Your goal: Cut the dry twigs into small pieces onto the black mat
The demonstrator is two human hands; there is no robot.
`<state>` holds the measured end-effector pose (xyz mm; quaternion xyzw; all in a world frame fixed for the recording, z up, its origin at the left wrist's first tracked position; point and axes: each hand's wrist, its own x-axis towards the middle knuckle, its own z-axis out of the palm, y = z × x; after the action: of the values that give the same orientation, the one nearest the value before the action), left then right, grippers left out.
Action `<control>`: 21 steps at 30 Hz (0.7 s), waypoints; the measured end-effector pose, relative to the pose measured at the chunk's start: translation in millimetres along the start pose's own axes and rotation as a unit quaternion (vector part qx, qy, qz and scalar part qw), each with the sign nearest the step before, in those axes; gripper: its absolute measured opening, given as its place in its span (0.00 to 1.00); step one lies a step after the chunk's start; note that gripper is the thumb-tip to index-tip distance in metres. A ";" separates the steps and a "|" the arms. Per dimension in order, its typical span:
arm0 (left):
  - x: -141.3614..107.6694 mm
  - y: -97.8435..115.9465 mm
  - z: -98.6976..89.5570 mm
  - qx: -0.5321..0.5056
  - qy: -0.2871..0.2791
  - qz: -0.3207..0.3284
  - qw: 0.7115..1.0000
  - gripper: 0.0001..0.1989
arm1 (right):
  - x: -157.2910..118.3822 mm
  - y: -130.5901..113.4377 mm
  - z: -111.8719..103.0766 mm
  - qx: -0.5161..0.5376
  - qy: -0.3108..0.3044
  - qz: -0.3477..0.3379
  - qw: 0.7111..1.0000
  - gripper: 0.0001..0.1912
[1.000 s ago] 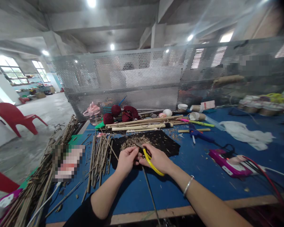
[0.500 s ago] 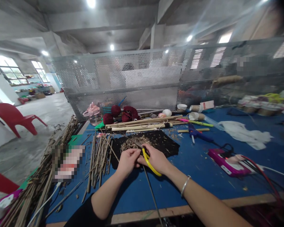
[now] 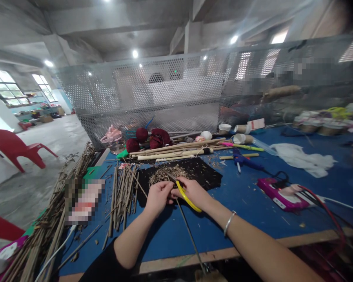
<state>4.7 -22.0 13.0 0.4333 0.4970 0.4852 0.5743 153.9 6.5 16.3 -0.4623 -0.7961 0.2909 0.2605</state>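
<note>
My left hand (image 3: 159,198) is closed in a pinch on a thin dry stem (image 3: 188,231), which slants down toward the table's front edge. Close beside it, my right hand (image 3: 194,192) grips scissors with yellow handles (image 3: 187,197), their blades pointing away and to the left. The two hands' fingertips meet, so the exact hold on the stem is partly hidden. Beyond them lies a black cloth (image 3: 210,176) bearing a heap of small dry brown pieces (image 3: 176,171). Left of my hands, several cut sticks (image 3: 122,196) lie in a loose bunch.
Long dried stalks (image 3: 44,231) line the left edge by a phone (image 3: 86,201). Pale rods (image 3: 173,152) and dark red yarn balls (image 3: 142,135) lie at the back. A blue glue gun (image 3: 244,160), purple power strip (image 3: 278,196) and white plastic bag (image 3: 302,158) are on the right.
Both hands keep nearly the same pose, with fingertips together. The scissors and stem have shifted only slightly. The whole view has moved a little.
</note>
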 end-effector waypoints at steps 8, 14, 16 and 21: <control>2.1 -2.5 -1.8 -0.028 -0.007 0.019 0.999 0.19 | -5.4 -1.8 -3.1 -0.101 0.003 0.008 0.995 0.31; 1.6 -2.4 -1.0 -0.006 -0.019 0.037 0.999 0.20 | -4.8 0.5 -0.9 -0.087 0.010 -0.015 0.996 0.36; 1.8 -2.9 -0.9 -0.006 -0.021 0.043 0.999 0.19 | -4.1 1.1 -0.1 -0.085 0.014 -0.019 0.996 0.36; 2.6 -4.8 -2.0 0.015 -0.021 0.051 0.998 0.17 | -3.7 1.4 0.4 -0.084 0.010 -0.025 0.996 0.37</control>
<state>3.5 -20.1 7.7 0.4771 0.4691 0.4973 0.5523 156.1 3.7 14.5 -0.4655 -0.8264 0.2117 0.2357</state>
